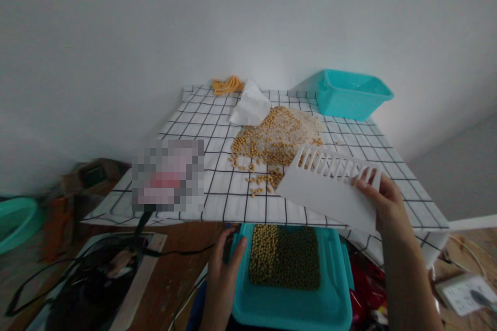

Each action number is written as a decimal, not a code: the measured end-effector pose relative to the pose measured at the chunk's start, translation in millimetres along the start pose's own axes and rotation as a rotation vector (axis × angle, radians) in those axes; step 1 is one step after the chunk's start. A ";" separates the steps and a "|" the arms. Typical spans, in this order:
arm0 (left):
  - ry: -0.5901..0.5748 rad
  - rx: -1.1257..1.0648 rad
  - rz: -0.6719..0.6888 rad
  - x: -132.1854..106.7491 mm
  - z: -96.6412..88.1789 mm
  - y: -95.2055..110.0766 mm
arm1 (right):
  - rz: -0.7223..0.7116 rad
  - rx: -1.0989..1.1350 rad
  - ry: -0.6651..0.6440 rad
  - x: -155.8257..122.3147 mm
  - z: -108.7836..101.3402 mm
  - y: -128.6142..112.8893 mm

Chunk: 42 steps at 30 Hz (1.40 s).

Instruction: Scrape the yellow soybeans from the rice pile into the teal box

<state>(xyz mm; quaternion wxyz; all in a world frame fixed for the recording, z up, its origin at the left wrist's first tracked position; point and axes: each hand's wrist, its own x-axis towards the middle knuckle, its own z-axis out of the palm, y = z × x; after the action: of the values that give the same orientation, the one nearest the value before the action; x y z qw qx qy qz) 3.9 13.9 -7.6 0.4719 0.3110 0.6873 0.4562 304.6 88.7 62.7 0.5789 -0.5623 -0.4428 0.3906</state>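
My right hand (382,196) grips the right end of a white slotted plastic board (326,194), with fingers through its end slots. The board is tilted over the front of the table, and its left corner is beside loose yellow soybeans (272,178). Behind it spreads a heap of soybeans mixed with pale grains (279,134). Below the table edge, my left hand (223,274) is closed around the left rim of a teal tray (291,305). Yellow soybeans (264,253) and dark green beans (298,258) lie side by side in the tray.
A teal bin (349,95) stands at the table's back right. A white cloth (251,106) touches the heap, near an orange cloth (228,85). A pixelated object (167,176) lies at the left, with a black cable (143,220) below. A wall rises behind the checked tablecloth (217,191).
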 end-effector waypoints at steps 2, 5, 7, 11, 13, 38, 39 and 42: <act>-0.007 0.001 -0.014 1.1 -0.8 -1.0 | -0.008 0.023 0.052 1.7 2.1 -1.8; -0.011 0.020 -0.021 2.0 -1.2 -0.6 | -0.017 0.043 0.105 3.2 4.4 -3.7; -0.004 0.035 -0.011 1.9 -1.1 0.6 | -0.031 0.044 0.137 3.3 5.1 -4.1; -0.023 0.019 -0.021 1.8 -0.7 2.3 | -0.057 0.023 0.150 2.2 4.9 -5.2; -0.028 0.015 -0.029 2.6 -0.9 1.2 | -0.064 0.005 0.146 1.5 3.9 -6.2; 0.009 0.033 0.029 0.5 -1.7 0.4 | -0.086 -0.016 0.108 2.1 5.6 -4.3; 0.010 0.036 0.025 0.3 -1.8 0.6 | -0.089 -0.014 0.110 1.6 5.9 -4.7; 0.017 0.028 0.010 0.3 -1.6 1.1 | -0.043 0.014 0.073 0.0 6.8 -5.7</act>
<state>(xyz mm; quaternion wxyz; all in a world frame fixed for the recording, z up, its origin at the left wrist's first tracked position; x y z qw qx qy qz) 2.3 14.1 -6.5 0.4592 0.3171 0.6962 0.4516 297.8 90.4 68.2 0.6067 -0.5627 -0.4306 0.3604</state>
